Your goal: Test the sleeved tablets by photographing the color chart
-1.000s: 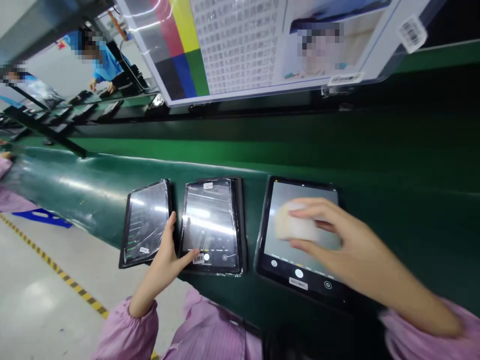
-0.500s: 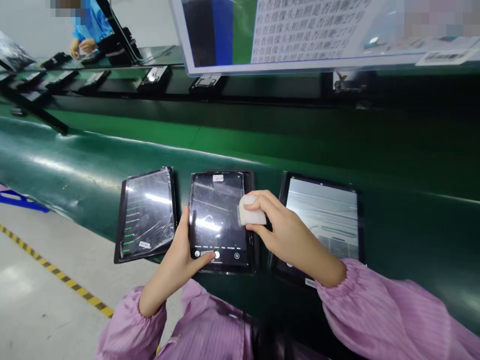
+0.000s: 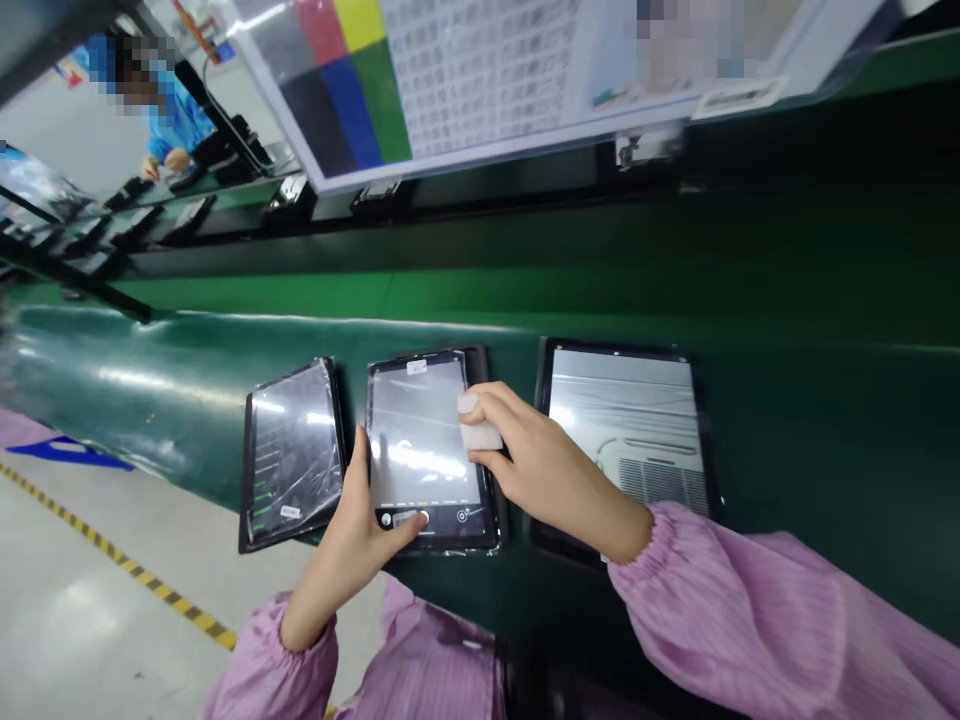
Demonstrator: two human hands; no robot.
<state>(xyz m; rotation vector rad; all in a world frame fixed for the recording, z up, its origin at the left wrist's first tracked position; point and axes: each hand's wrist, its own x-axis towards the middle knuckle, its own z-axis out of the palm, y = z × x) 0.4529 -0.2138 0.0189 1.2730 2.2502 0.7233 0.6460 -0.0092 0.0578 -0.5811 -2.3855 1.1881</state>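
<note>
The middle tablet lies on the green bench with its camera screen lit pale grey. My left hand grips its left edge, thumb on the screen by the round shutter button and fingers along the side. Pinched in my right hand is a small white pad, perhaps foam or folded cloth, at the tablet's right edge. To the left, a second tablet under wrinkled clear film shows a dark screen with green lines of text. A third tablet on the right shows a grey picture, partly behind my right wrist.
A clear-sleeved sheet with colour blocks and printed text hangs above the bench. Behind it runs a dark conveyor carrying several devices. A person in blue works at the far left. Yellow-black tape marks the floor.
The middle tablet's screen has gone from dark to pale grey. The camera view has shifted, and more of the hanging sheet shows. Both hands keep their places on the tablet and pad.
</note>
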